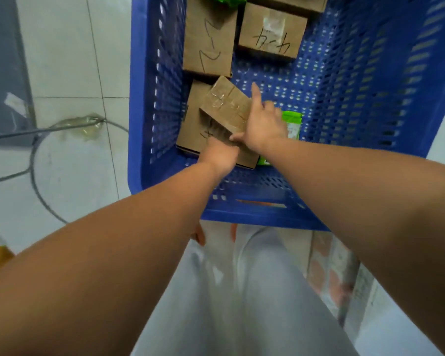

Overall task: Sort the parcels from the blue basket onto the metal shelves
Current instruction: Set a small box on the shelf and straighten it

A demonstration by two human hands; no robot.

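I look down into the blue basket [357, 104], which holds several cardboard parcels. A small taped parcel [225, 106] is tilted up near the basket's front. My left hand [221, 155] grips its near lower edge, and my right hand [263, 122] holds its right side with the index finger stretched along the top. Under it lies a flat parcel [190, 124] with a black mark. Behind stand a tall marked parcel [210, 39] and a taped parcel with handwriting [271, 32]. No metal shelves are in view.
A green-and-white packet [292, 127] lies in the basket to the right of my right hand, and another green item [229, 0] shows at the far end. Grey cables [34, 160] run over the white tiled floor on the left. My legs stand just before the basket.
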